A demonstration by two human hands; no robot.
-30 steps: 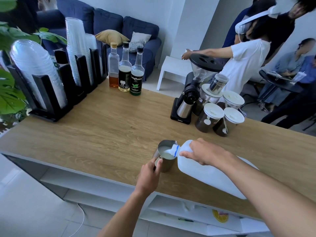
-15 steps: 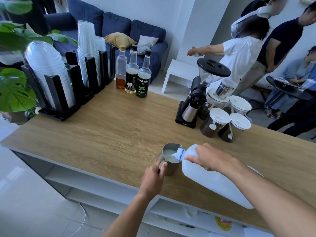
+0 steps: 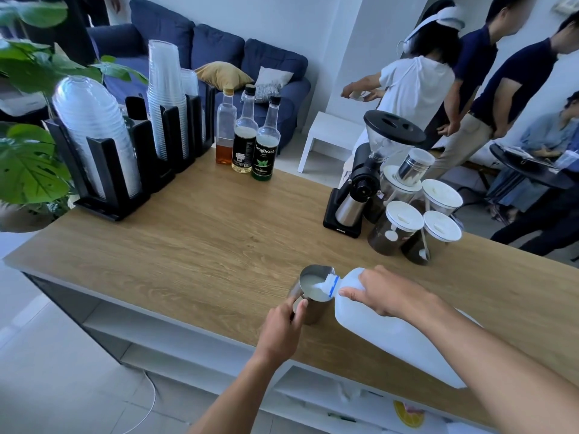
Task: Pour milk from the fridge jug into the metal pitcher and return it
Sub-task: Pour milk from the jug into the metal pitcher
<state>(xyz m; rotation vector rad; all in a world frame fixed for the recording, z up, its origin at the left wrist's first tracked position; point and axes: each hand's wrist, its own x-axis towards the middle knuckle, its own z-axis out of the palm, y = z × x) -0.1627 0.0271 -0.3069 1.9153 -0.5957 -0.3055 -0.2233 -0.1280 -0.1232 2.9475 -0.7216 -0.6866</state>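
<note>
Near the table edge, right hand grips tilted jug, left hand clasps metal pitcher (already part-filled); returning remains.

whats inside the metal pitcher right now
White milk fills much of the metal pitcher, with the milk jug spout tipped over its rim. The left hand grips its handle side. The pitcher's bottom is covered by milk, so depth is unknown.

White plastic milk jug, tipped steeply under the right hand, its blue-ringed spout over the steel pitcher, which stands upright, milk inside, beside the left hand.
</note>
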